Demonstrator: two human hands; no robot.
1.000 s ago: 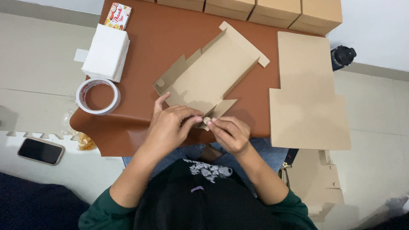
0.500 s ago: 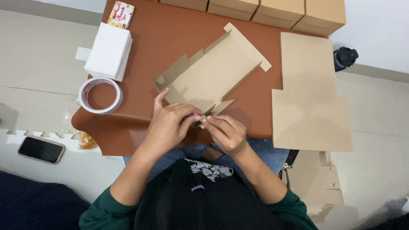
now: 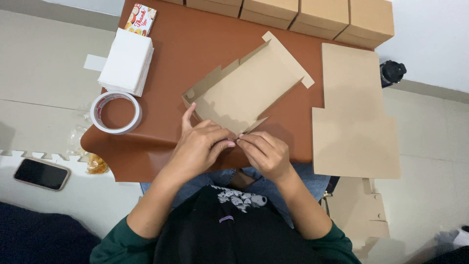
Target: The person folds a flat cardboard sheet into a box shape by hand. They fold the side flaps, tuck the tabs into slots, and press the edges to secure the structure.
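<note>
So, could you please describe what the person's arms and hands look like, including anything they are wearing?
Both the left hand and the right hand are bare, with no gloves, and no rings or watch show. The dark green sleeves are pushed up to about the elbows, leaving the forearms uncovered, under a black front with a small pale print.

Brown closed boxes (image 3: 293, 14) line the table's far edge, colourful card (image 3: 141, 18) leftward.

this looks like a home corner used for small packing work. a low brown tabletop (image 3: 195, 54) stands on a pale floor (image 3: 44, 63). behind it sits a row of closed cardboard boxes (image 3: 303, 14); on its left part lie a tape roll (image 3: 116, 113) and white sheets (image 3: 126, 61). left of the tabletop, a phone (image 3: 41, 174) lies on foam floor mats (image 3: 29, 161).
</note>
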